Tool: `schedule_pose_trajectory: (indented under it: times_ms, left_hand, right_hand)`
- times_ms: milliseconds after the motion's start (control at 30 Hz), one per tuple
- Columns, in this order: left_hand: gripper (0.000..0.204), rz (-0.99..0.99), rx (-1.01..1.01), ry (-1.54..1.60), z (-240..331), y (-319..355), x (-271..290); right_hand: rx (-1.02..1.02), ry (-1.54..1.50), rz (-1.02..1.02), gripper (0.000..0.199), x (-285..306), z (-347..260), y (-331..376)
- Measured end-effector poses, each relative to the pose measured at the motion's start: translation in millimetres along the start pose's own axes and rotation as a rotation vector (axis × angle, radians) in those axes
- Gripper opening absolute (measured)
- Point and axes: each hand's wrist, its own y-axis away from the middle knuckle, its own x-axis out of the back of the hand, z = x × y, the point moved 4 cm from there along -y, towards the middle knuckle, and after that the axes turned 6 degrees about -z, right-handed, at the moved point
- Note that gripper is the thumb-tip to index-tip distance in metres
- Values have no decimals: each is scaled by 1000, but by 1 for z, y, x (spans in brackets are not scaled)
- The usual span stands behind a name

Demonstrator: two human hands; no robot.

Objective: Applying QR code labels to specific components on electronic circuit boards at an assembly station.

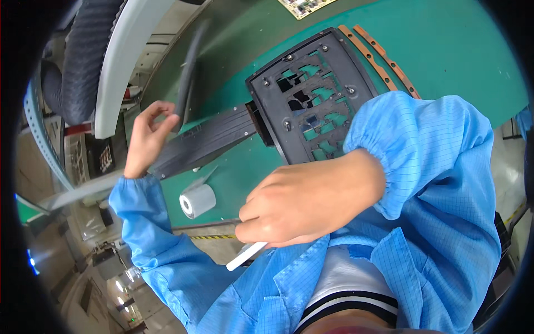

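My left hand (149, 136) is raised at the left, with curled fingers and the thumb bent toward them. The thumb tip meets the lower end of a long dark strip (190, 78); whether I grip it or something small, I cannot make out. In front of my chest, my right hand (295, 203) is closed on a slim white stick (245, 257), whose end sticks out below the fingers. Between both hands a white tape roll (199, 201) lies on its side, its loose end lifted. Beyond my right hand rests a black fixture frame (303, 92) with cutouts and metal studs.
Two orange-brown slotted bars (384, 58) lie right of the frame on the green mat (445, 50). A dark flat beam (208, 139) extends left from the frame. A circuit board (306, 6) shows at the far edge. A white arm with ribbed black hose (92, 61) stands far left.
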Motion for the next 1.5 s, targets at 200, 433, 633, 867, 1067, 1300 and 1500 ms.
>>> schedule_pose_trajectory:
  times_ms: [200,433,633,867,1067,1300,1500]
  left_hand:
    - [22,-149,-211,-154,78,58,-97]
    - [23,-114,-470,-320,67,88,-201]
    - [19,-155,-591,-332,39,78,-216]
    - [42,236,-28,-28,-11,27,-189]
    - [47,173,-17,382,-15,24,-204]
    - [47,104,-135,171,4,14,-199]
    - [48,182,-203,-276,27,26,-195]
  right_hand:
    - [78,141,67,16,-12,-20,4]
    - [144,359,168,17,-28,-58,11]
    - [134,443,228,22,-26,-50,12]
    - [110,457,242,28,-23,-32,9]
    - [114,462,194,27,-21,-28,9]
    - [127,409,108,16,-14,-13,5]
    - [10,327,77,15,2,-4,-2]
